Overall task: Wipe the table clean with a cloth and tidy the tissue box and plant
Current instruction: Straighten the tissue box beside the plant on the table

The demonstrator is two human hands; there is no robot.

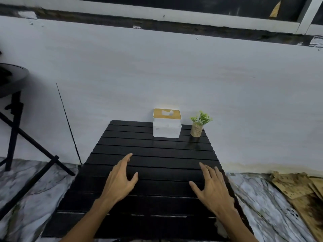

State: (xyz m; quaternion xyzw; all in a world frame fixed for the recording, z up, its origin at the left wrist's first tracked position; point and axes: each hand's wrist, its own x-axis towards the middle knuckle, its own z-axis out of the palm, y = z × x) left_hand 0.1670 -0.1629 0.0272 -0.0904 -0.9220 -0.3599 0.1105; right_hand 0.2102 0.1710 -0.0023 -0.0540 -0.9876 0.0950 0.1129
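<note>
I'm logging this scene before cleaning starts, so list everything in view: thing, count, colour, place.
table: one, black slatted, centre, against the wall
tissue box: one, white with a wooden lid, far end of the table
plant: one, green in a speckled tan pot, right of the tissue box, apart from it
round stand: one, black, on crossed legs, far left
cardboard scraps: a pile, brown, floor at right
floor: grey marbled, both sides of the table
cloth: none visible
left hand: open, empty, over the table
right hand: open, empty, over the table
</note>
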